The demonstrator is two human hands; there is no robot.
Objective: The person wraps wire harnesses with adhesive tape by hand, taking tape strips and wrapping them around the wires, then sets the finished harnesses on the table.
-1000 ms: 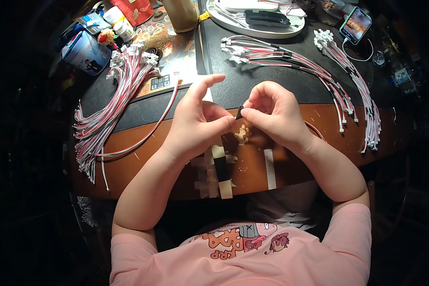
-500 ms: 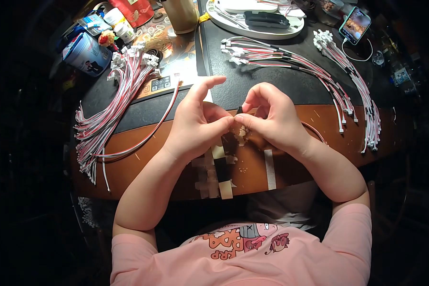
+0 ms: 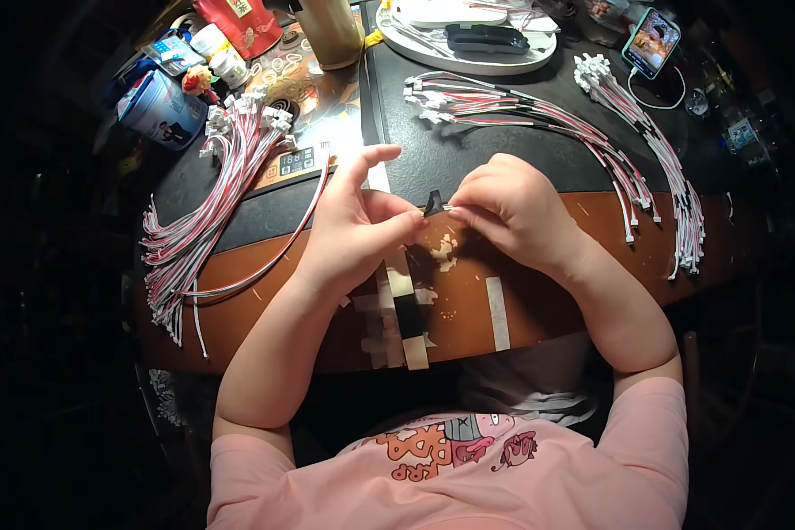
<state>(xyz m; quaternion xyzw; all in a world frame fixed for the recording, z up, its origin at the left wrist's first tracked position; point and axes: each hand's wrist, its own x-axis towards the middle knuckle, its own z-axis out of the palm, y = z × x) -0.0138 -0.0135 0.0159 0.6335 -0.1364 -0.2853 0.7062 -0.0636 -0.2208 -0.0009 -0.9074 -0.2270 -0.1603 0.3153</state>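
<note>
A small piece of black tape [image 3: 433,204] stands up around a short length of thin cable [image 3: 449,208] between my hands. My left hand [image 3: 355,228] pinches at the left side of the tape with thumb and a bent finger, its index finger raised. Closed around the cable just right of the tape is my right hand [image 3: 514,210]; the rest of that cable is hidden by my fingers. Strips of tape [image 3: 402,283] are stuck to the brown table edge below.
A bundle of red and white connector cables [image 3: 194,212] lies left, one loose cable beside it. Two more bundles [image 3: 539,115] [image 3: 649,141] lie right. Behind are a white tray [image 3: 477,66], a lit phone [image 3: 652,42], a tumbler [image 3: 329,35] and a blue tub [image 3: 163,106].
My hands have moved slightly apart, exposing the black tape and cable between them. My right hand has turned and its fingers have curled in more.
</note>
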